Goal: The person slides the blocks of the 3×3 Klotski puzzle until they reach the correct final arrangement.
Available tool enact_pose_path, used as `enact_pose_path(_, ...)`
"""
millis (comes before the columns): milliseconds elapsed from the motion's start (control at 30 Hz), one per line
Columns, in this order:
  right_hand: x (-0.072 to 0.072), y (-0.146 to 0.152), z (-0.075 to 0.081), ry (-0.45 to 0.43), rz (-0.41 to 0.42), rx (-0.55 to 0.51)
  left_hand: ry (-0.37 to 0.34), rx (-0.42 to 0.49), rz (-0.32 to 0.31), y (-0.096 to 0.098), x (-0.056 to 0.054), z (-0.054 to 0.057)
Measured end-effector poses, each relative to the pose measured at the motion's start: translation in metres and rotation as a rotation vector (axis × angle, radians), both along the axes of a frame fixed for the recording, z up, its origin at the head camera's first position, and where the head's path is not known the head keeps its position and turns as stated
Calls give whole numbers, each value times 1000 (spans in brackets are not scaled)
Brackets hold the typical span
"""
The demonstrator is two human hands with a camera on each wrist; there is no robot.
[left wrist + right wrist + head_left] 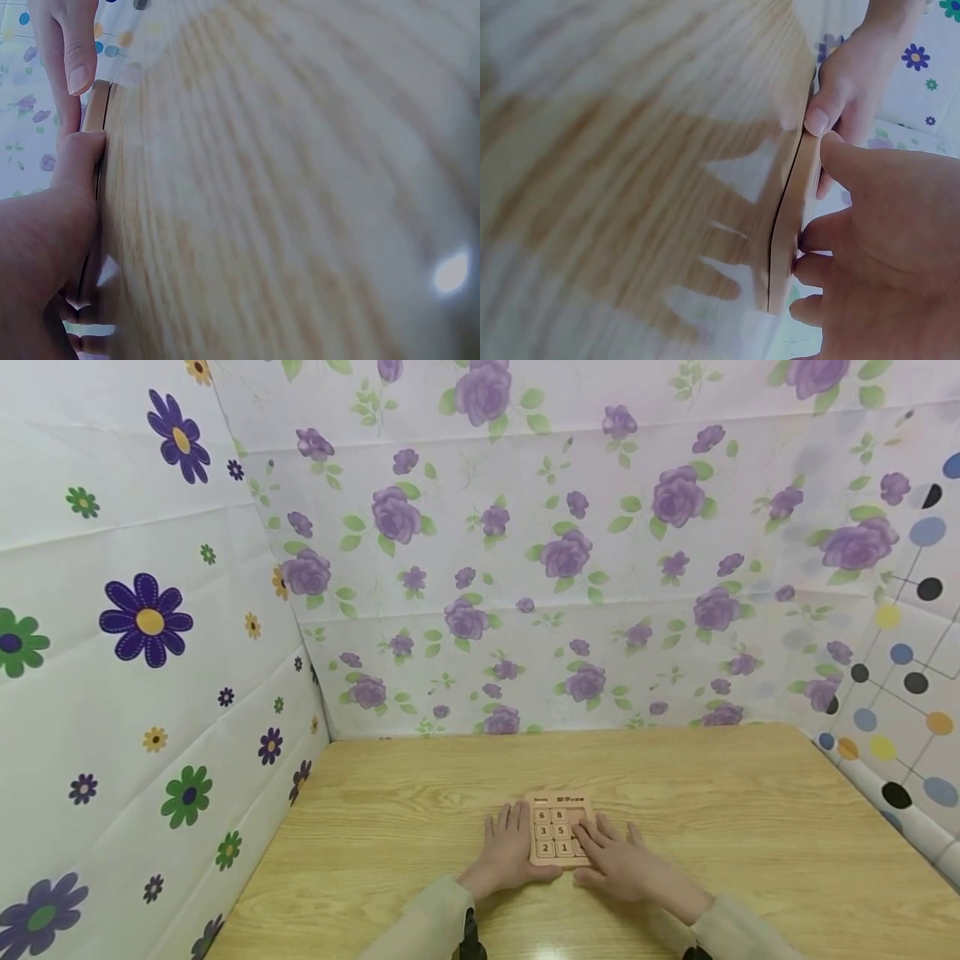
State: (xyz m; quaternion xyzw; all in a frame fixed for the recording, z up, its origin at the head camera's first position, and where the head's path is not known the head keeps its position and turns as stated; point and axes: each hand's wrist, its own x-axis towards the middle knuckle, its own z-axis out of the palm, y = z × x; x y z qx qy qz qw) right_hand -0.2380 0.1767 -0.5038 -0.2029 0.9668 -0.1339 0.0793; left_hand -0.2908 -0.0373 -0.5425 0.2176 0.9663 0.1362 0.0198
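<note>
A wooden number sliding puzzle (551, 798) lies flat on the table between both hands. Tiles 6, 8, 3, 5, 2 and 1 are readable, and the upper right slot looks bare. My left hand (510, 852) rests along the puzzle's left side with fingers straight, its thumb against the near edge. Over the right column reaches my right hand (622, 866), fingertips touching the tiles and covering some of them. In the left wrist view the puzzle's edge (96, 109) shows beside the left thumb. The right wrist view shows the puzzle's side (787, 232) under the right fingertips.
The light wood table (405, 793) extends around the puzzle on every side. A cloth with purple roses (566, 556) hangs behind it. Flower-patterned cloth (150, 622) closes the left, and dotted cloth (930, 693) stands at the right.
</note>
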Motion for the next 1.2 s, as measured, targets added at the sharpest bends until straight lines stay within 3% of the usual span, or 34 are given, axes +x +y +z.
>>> enact_pose_path(533,-14,1,-2,-31,-13,-7,-1,-2,-14,-1,2,0)
enact_pose_path(867,-23,0,-4,-5,-5,-15,6,-12,-11,0,2,3)
enact_pose_path(1200,-25,-1,-2,-14,-11,-20,7,-12,-10,-2,1,0)
